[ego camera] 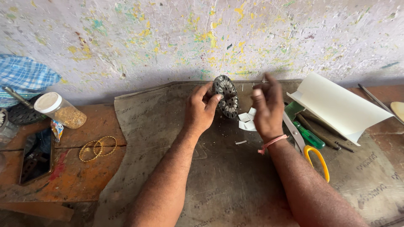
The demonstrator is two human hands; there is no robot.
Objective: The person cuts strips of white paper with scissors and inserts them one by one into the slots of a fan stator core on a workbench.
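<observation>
Metal slotted core stands on edge on dark mat, flat faces turned left and right. Left hand grasps core from left side, thumb on rim. Right hand just right of core, nearer its open face, fingers pinched together; what they hold, cannot tell. White paper pieces lie between core and right hand, low.

You are sitting in a small repair workshop. A paint-flecked wall is rising behind your worn wooden bench, a grimy mat is covering its middle, and yellow-handled scissors, a green screwdriver and cut insulation paper are lying about.
</observation>
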